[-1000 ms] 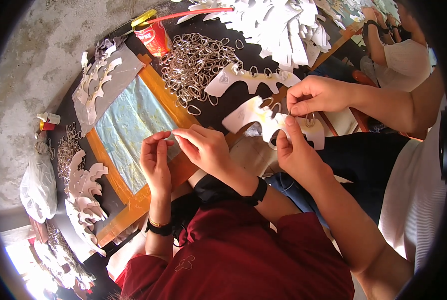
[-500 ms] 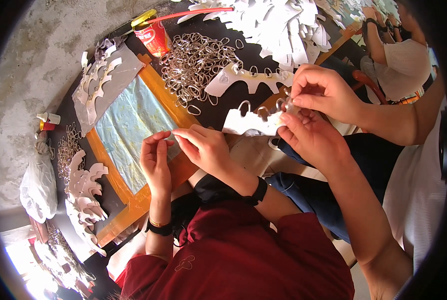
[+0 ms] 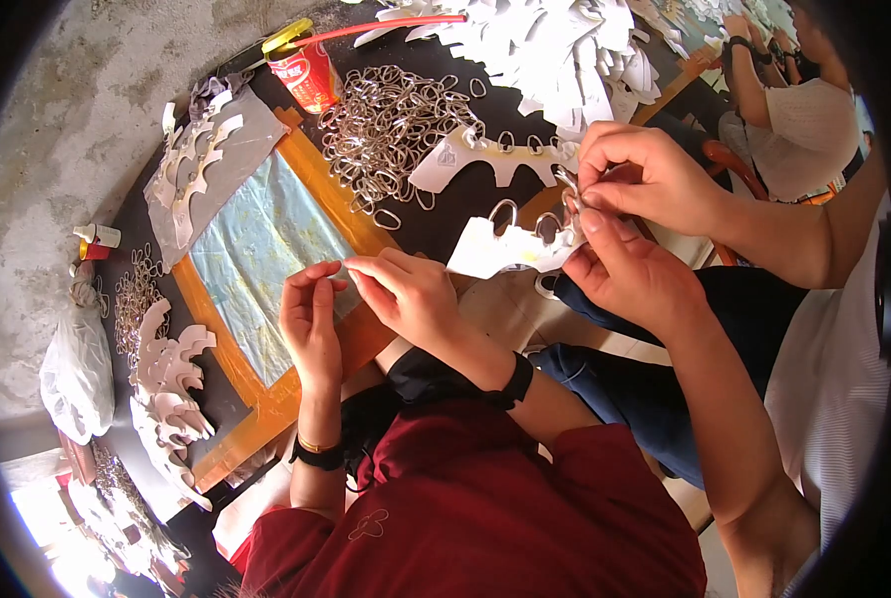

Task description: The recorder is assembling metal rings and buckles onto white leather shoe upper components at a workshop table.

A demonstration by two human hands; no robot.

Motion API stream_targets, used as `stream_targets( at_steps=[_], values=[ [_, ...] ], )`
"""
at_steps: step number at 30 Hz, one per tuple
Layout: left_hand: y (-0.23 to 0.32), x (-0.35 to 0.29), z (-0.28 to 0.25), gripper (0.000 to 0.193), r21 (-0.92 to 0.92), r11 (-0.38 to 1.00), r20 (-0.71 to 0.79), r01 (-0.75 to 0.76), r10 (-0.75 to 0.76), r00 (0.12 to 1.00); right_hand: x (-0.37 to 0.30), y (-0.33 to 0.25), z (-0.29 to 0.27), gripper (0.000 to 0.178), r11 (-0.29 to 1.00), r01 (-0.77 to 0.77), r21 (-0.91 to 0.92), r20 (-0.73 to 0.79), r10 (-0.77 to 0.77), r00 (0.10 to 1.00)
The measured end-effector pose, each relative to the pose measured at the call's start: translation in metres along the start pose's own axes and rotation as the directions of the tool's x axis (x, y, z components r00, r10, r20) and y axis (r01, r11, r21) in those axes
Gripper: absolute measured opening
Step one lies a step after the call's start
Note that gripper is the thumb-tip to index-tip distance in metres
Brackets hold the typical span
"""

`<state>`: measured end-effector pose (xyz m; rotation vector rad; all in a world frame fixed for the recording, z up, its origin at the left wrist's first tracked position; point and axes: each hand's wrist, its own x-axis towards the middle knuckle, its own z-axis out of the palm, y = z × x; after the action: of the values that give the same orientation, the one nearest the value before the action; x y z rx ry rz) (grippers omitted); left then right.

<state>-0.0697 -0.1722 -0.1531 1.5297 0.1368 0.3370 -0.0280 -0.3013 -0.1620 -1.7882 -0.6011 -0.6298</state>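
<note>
My left hand [image 3: 309, 324] is raised over the near side of the taped blue sheet [image 3: 261, 264], its fingers curled in toward the thumb. Beside it, my right hand [image 3: 411, 299] has its fingers drawn together, the tips meeting those of the left. Anything pinched there is too small to make out. To my right, another person's two hands [image 3: 645, 239] work at a white notched card [image 3: 490, 251] with metal rings standing on it. A second notched card [image 3: 480, 159] with rings lies on the dark table behind.
Loose metal rings [image 3: 391, 140] are heaped beyond the sheet, near a red can [image 3: 306, 80]. White card pieces [image 3: 565, 60] pile at the back. More notched cards lie on a grey board [image 3: 221, 169] and at the left edge [image 3: 166, 389], near a white plastic bag [image 3: 77, 379].
The other person's hands and their ringed card have shifted slightly to the right, and the card has turned a little. My own hands look the same.
</note>
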Motion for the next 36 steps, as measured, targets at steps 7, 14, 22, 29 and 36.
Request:
stream_targets(
  at_steps=[7,14,22,29,36],
  values=[
    [-0.0003,0.0005,-0.0003,0.015,-0.013,1.0,-0.002,0.006,-0.006,1.0,0.0005,0.0005,-0.0003,0.016,1.0,-0.007,-0.005,0.01,0.007,1.0],
    [0.0006,0.0001,0.0,0.014,0.001,1.0,-0.005,0.002,-0.002,1.0,0.0009,-0.0003,-0.0019,0.017,1.0,0.0,-0.019,0.019,0.0,1.0],
    [0.0001,0.0005,0.002,0.014,0.001,1.0,-0.001,0.002,-0.002,1.0,0.0015,-0.0005,-0.0051,0.017,1.0,-0.02,0.017,0.033,0.019,0.999],
    [0.0008,0.0003,0.0008,0.014,-0.002,1.0,-0.007,0.005,-0.005,1.0,0.0017,-0.0019,-0.0036,0.017,1.0,-0.027,0.005,0.034,0.027,0.999],
    [0.0014,0.0002,0.0011,0.014,-0.007,1.0,-0.005,0.001,-0.001,1.0,0.0013,-0.0007,-0.0016,0.016,1.0,0.001,-0.01,0.013,-0.001,1.0]
  ],
)
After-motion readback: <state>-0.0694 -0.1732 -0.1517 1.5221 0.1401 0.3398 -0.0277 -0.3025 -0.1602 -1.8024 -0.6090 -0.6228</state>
